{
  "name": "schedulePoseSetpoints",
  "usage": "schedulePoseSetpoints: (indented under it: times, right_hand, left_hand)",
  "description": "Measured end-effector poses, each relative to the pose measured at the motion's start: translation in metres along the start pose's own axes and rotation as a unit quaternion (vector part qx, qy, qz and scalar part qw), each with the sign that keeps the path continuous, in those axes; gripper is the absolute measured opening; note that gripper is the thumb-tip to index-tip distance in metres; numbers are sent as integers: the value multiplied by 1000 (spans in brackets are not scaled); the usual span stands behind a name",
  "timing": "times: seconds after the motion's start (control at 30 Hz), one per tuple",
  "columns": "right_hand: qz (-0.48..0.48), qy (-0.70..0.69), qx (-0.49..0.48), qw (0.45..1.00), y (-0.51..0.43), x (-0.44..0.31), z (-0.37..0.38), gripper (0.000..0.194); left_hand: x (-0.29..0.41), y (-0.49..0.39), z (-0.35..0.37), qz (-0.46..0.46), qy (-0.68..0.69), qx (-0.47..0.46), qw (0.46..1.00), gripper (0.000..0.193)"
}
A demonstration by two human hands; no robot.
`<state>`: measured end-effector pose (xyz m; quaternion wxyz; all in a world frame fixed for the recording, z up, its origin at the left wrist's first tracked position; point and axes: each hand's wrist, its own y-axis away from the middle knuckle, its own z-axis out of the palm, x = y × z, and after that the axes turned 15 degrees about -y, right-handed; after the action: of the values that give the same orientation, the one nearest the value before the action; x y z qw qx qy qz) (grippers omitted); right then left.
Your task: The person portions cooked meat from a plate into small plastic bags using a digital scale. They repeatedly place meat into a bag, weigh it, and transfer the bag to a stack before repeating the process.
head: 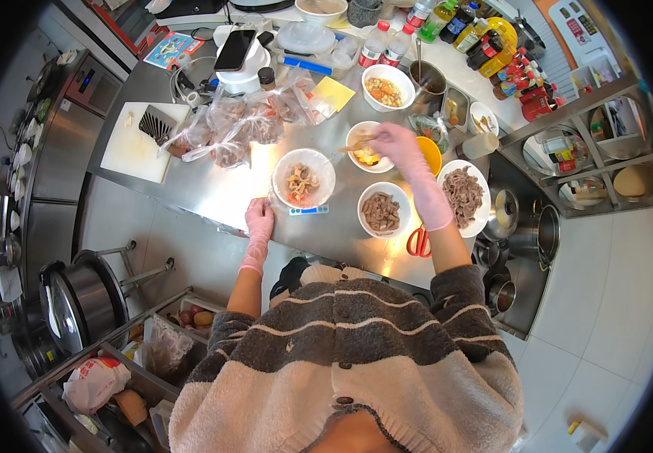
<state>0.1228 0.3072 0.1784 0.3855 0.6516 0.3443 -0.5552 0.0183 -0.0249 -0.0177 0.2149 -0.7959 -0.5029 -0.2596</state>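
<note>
My right hand (397, 144), in a pink glove, is over a white bowl (365, 127) of yellow food. It grips a light brown utensil (354, 147), apparently a wooden spoon; motion blurs it. My left hand (259, 215), gloved alike, rests with curled fingers at the table's front edge. Beside it, a bowl lined with clear plastic (326, 170) holds brown meat pieces (302, 180) and something red. This bowl stands on a digital scale (309, 210). Nearer my right arm are a white bowl of sliced brown meat (381, 212) and a larger bowl of meat strips (462, 195).
Red-handled scissors (418, 242) lie near the front edge. Tied plastic bags of food (235, 124) and a white cutting board (131, 153) occupy the left side. Behind stand a bowl of diced food in liquid (386, 93), a yellow container (429, 154) and a squeeze bottle (478, 145).
</note>
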Motion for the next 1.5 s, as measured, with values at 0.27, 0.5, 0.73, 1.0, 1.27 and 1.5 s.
schedulePoseSetpoints:
  times: [0.27,0.5,0.73,1.0,1.27,1.5]
  right_hand:
    - [-6,270,-149,951,2,26,124,28]
    - [8,208,-127,970,2,16,112,28]
    - [22,58,-102,993,10,-14,91,16]
    - [31,-38,-79,996,21,-27,72,21]
    - [-45,224,-45,973,33,1,73,33]
    - [83,261,98,957,66,6,-64,37]
  left_hand:
    - [-4,1,1,-4,10,-9,1000,14]
    - [1,3,-2,16,14,6,1000,14]
    - [2,2,-3,21,17,14,1000,14]
    - [6,3,-5,18,-7,-2,1000,17]
    - [1,2,-4,25,-22,-6,999,18]
    - [5,3,-5,22,-12,-4,1000,19]
